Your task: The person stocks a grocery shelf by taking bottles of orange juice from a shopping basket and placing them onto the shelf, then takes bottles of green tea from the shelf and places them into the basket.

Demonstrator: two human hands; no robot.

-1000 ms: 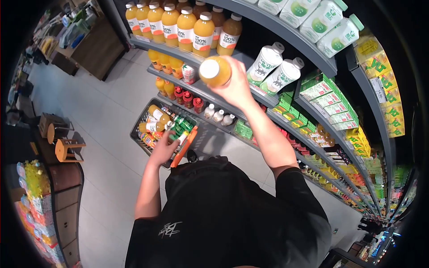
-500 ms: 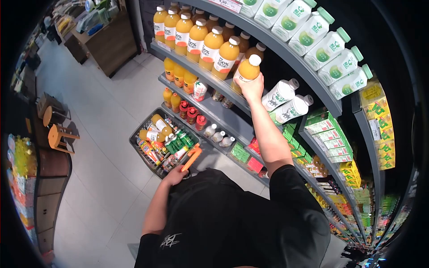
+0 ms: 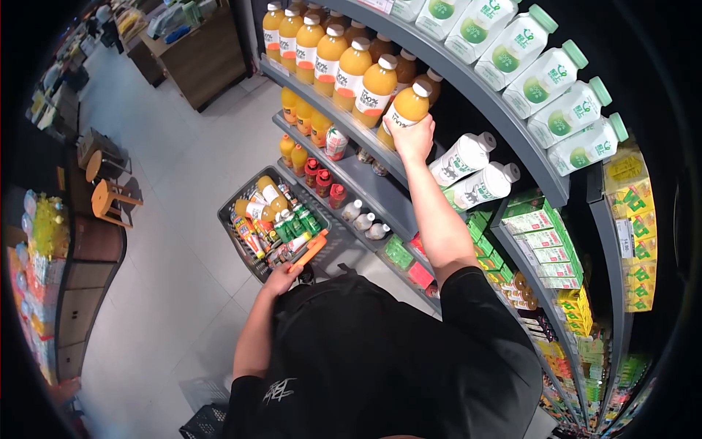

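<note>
My right hand [image 3: 412, 139] is wrapped round an orange juice bottle [image 3: 409, 104] with a white cap, which stands at the right end of a row of like bottles [image 3: 353, 72] on the shelf [image 3: 322, 99]. White bottles [image 3: 463, 157] lean just to the right of that hand. Down at the left, my left hand [image 3: 282, 279] grips the orange handle [image 3: 310, 251] of a dark basket [image 3: 238, 257]. Inside the basket are two juice bottles [image 3: 272, 194], green cans [image 3: 302, 219] and several colourful packages. The fingertips of my right hand are partly hidden behind the bottle.
Green-capped white bottles [image 3: 510, 51] line the upper shelf. Lower shelves hold small orange and red bottles [image 3: 322, 183]. Boxed drinks [image 3: 537, 245] stand at the right. Across the tiled floor [image 3: 172, 293] are a wooden stool [image 3: 110, 199] and a counter [image 3: 201, 62]. Another dark basket [image 3: 206, 423] shows at the bottom.
The view has shifted slightly, so the shelves and basket appear a little further right. A second basket has come into view at the bottom. Both hands keep their holds.
</note>
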